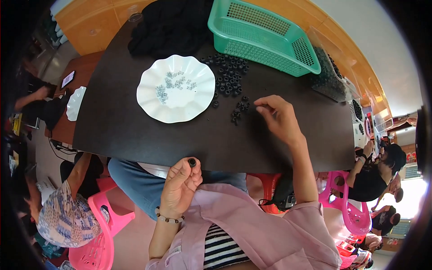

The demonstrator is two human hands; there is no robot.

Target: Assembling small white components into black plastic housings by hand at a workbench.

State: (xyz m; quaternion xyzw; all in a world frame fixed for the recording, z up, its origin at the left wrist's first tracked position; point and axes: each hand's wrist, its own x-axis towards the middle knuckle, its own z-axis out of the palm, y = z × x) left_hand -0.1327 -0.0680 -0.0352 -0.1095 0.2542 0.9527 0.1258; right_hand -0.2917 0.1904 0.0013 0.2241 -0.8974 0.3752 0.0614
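Near the table's front edge, my left hand pinches a small black ring-shaped part between thumb and fingers, its round hole facing up. My right hand hovers over the table at the right, thumb and index fingertips brought close together; whether something tiny sits between them cannot be made out. Just left of those fingertips lies a small cluster of black pieces. Behind it spreads a larger group of black ring-shaped parts. A white wavy-edged plate beside them bears several little heaps of tiny clear pieces.
A green plastic basket stands at the back, with a clear bin of black parts to its right. Black cloth is piled at the back left. People sit at both sides, near pink chairs.
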